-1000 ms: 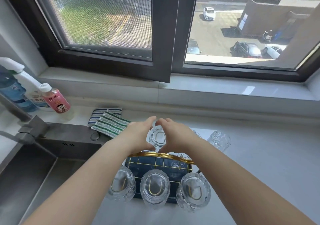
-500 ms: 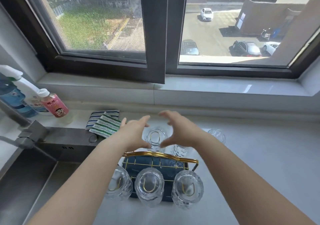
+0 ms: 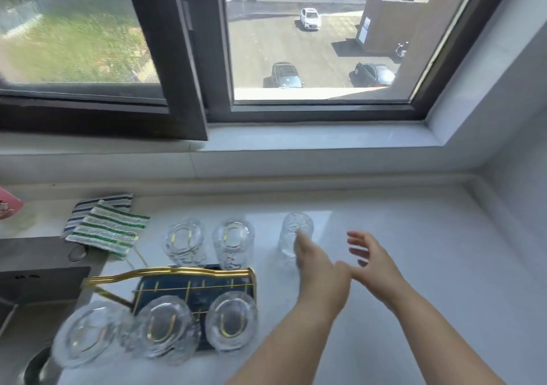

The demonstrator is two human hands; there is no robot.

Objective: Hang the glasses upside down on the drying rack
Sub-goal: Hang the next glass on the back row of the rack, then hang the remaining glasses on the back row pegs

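Observation:
A drying rack (image 3: 195, 288) with gold wire and a dark blue tray stands on the white counter. Three clear glasses hang upside down along its near side (image 3: 85, 333), (image 3: 161, 327), (image 3: 231, 319), and two more along its far side (image 3: 183, 238), (image 3: 233, 241). One loose clear glass (image 3: 296, 233) stands on the counter to the right of the rack. My left hand (image 3: 321, 275) is open, its fingertips at the near side of this glass. My right hand (image 3: 373, 260) is open just to the right, holding nothing.
Striped green and blue cloths (image 3: 103, 226) lie at the back left. A steel sink (image 3: 29, 290) sits at the left edge, with a pink bottle (image 3: 9, 207) behind it. The window sill (image 3: 296, 139) and a wall corner bound the counter (image 3: 429, 281) at the back and right.
Both hands have left the glass now hanging on the rack's far side and moved right toward the loose glass. The view has swung to the right.

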